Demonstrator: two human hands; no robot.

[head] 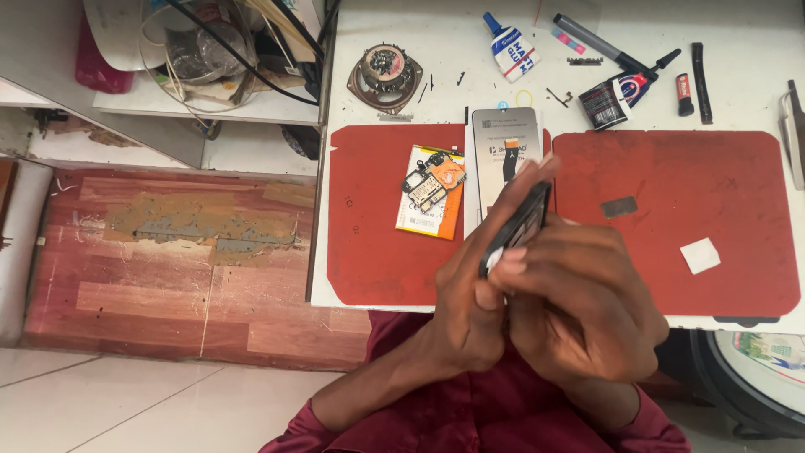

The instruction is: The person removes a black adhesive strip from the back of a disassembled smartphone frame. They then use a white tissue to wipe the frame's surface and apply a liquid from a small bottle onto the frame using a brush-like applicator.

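Black phone frame [518, 225] clamped edge-up in my left hand [470, 294]; my right hand [579, 302] pinching white cloth [495, 257] against it; red mat [394, 252] on tabletop [436, 59] below

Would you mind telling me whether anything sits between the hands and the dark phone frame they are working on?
Nothing visible does. The left hand and right hand both grip the dark phone frame directly, above the table's front edge; a small white piece is pressed against it at the fingertips.
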